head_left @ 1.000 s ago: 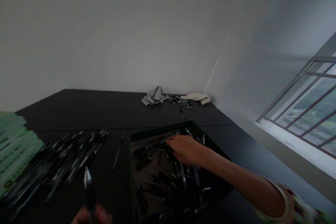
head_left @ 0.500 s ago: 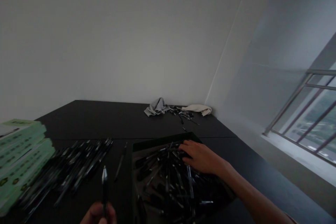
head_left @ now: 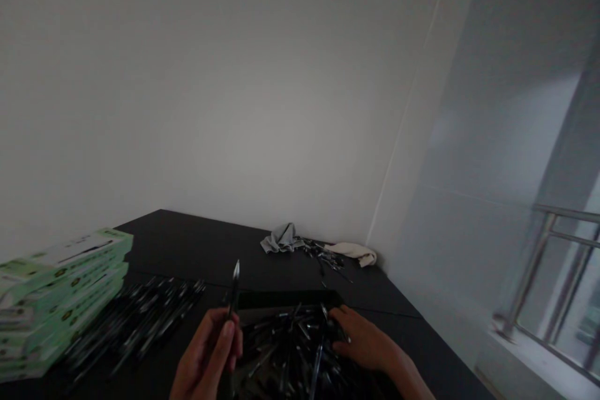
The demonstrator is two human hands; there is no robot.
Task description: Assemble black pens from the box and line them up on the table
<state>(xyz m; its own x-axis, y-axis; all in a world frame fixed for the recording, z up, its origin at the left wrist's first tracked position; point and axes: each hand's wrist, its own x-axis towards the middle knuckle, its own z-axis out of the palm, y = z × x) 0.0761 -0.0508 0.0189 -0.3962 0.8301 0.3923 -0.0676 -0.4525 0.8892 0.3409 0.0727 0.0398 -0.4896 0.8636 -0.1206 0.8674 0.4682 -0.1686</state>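
My left hand [head_left: 210, 350] is closed around a black pen [head_left: 234, 290], its silver tip pointing up. This hand is beside the left side of a dark open box [head_left: 290, 298] filled with loose black pens and pen parts [head_left: 285, 350]. Over the box's right part, my right hand [head_left: 363, 337] has its fingers closed on a dark pen [head_left: 335, 325] with a shiny silver tip. The lower part of the box is cut off by the frame, and dim light hides details of the pile.
Left of the box lies a row of black pens [head_left: 150, 315]. Farther left are stacked green-and-white cartons [head_left: 70, 300]. At the back of the black table [head_left: 197, 244] are a grey cloth [head_left: 282, 239], a beige cloth [head_left: 354, 252] and more pens [head_left: 323, 254]. A metal railing [head_left: 529, 269] stands right.
My left hand has risen and moved right with its pen, closer to the box. My right hand has drawn back slightly and now grips a pen. The view has tilted upward.
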